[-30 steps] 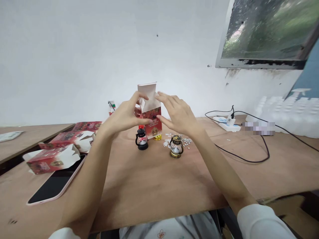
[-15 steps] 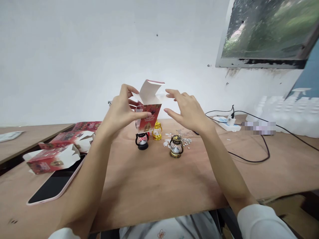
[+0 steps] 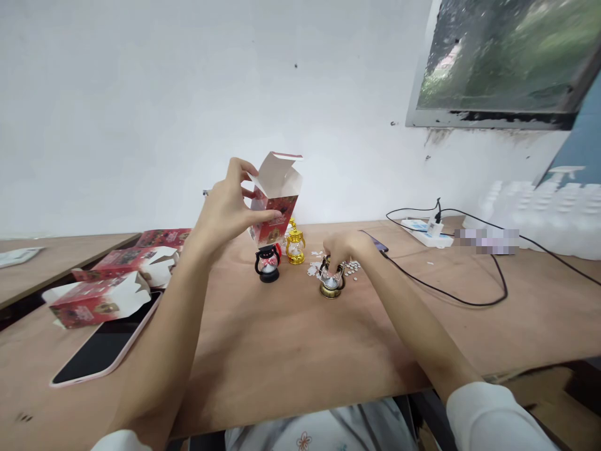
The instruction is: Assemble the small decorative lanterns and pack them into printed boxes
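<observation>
My left hand (image 3: 224,207) grips the open red carton (image 3: 278,219), tilted above the table (image 3: 282,351). My right hand (image 3: 346,247) covers the top of the upright bronze mini lantern (image 3: 332,290); can't tell if gripping.

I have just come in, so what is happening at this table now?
A person's left hand holds a red box tilted, with its top open. The right hand has its fingers at the top of a bronze lantern standing on the table; how firm the grip is, I cannot tell. A black lantern and a gold lantern stand nearby.
</observation>
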`<state>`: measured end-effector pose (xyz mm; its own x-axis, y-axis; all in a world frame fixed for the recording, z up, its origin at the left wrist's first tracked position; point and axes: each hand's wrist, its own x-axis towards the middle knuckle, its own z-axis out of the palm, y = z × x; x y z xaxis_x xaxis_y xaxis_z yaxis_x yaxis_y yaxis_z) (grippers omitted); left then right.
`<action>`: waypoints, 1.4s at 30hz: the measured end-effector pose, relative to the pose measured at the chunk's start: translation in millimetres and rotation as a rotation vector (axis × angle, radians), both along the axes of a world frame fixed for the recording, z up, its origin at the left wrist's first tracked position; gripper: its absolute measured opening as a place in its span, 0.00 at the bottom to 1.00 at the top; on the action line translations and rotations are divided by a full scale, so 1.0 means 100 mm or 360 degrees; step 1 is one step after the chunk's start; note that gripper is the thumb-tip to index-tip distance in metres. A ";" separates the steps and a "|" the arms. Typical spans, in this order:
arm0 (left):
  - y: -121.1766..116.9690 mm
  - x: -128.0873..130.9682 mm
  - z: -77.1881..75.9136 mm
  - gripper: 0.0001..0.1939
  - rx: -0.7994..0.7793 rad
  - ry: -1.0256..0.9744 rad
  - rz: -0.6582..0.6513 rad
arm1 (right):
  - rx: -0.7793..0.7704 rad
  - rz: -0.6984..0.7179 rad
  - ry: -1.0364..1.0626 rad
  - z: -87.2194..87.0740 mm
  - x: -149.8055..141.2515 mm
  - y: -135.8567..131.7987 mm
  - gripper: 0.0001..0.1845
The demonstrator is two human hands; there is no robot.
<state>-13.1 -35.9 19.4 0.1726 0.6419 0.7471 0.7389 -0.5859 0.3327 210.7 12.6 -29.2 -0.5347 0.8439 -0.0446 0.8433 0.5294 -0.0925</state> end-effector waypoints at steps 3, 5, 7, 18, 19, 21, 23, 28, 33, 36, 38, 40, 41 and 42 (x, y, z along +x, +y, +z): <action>0.05 0.01 -0.03 0.35 -0.0021 0.0058 -0.0012 | -0.0316 -0.0005 -0.0058 -0.01 0.00 0.06 0.18; 0.08 0.02 -0.04 0.35 -0.0071 0.0100 -0.0031 | -0.0415 0.0106 0.0031 0.05 0.06 0.05 0.18; 0.10 0.04 -0.06 0.34 -0.0182 0.0191 -0.0098 | -0.0543 0.0371 0.0238 0.16 0.17 0.01 0.20; 0.28 0.21 -0.28 0.35 -0.0948 0.0625 -0.0690 | -0.0671 0.0928 0.1876 0.35 0.37 -0.22 0.17; 0.28 0.22 -0.29 0.36 -0.0988 0.0586 -0.0758 | -0.0640 0.0829 0.2028 0.35 0.33 -0.20 0.16; 0.27 0.23 -0.30 0.36 -0.0997 0.0524 -0.0830 | -0.0557 0.0637 0.2291 0.34 0.24 -0.13 0.14; 0.24 0.23 -0.29 0.35 -0.0956 0.0488 -0.0838 | -0.0430 0.0432 0.2467 0.33 0.16 -0.07 0.11; 0.15 0.26 -0.26 0.33 -0.0952 0.0422 -0.0821 | 0.0285 -0.0061 0.2474 0.26 0.00 0.02 0.07; 0.11 0.37 -0.27 0.30 -0.0770 0.0374 -0.0657 | 0.1106 -0.0184 0.1993 0.15 -0.14 -0.08 0.11; 0.08 0.44 -0.29 0.31 -0.0696 0.0303 -0.0559 | 0.1263 -0.0261 0.1696 0.13 -0.22 -0.16 0.10; 0.06 0.48 -0.30 0.32 -0.0656 0.0250 -0.0500 | 0.1230 -0.0292 0.1552 0.12 -0.23 -0.18 0.10; 0.05 0.50 -0.30 0.33 -0.0630 0.0226 -0.0426 | 0.1115 -0.0219 0.1458 0.13 -0.21 -0.18 0.09; 0.05 0.49 -0.29 0.33 -0.0622 0.0225 -0.0391 | 0.1033 -0.0139 0.1432 0.13 -0.19 -0.18 0.09; 0.05 0.49 -0.29 0.33 -0.0615 0.0229 -0.0364 | 0.0940 -0.0039 0.1414 0.14 -0.15 -0.17 0.11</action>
